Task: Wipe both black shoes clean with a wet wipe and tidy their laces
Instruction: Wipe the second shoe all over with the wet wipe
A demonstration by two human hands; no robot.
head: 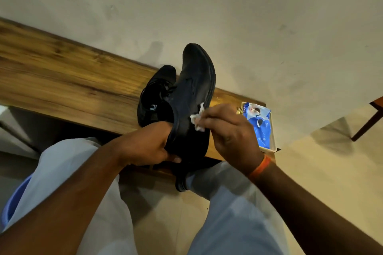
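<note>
1. Shoe in hand: a black shoe (192, 97) is held up on its side over the near edge of a wooden bench (68, 80), toe pointing away toward the wall, heel low between the person's knees.
2. Left hand (151, 145) grips this shoe at its heel end, fingers curled round the collar and thumb pressed along the lower edge.
3. Right hand (230, 130) pinches a crumpled white wet wipe (198, 119) between bent fingers and presses it against the shoe's side, about midway along its length. An orange wristband (260, 168) circles that wrist.
4. Second black shoe (157, 97) rests on the bench just behind and left of the held one, opening upward, with its black laces (159, 87) lying loose over the tongue; whether they are tied cannot be told.
5. Blue-and-white wet wipe packet (260, 124) lies at the right end of the bench, just beyond the right hand.
6. Pale trousers (68, 174) cover both legs in the foreground, and a blue rounded object (14, 201) shows at the lower left edge, mostly hidden by the left leg.
7. Dark wooden furniture leg (366, 122) stands on the floor at far right.
</note>
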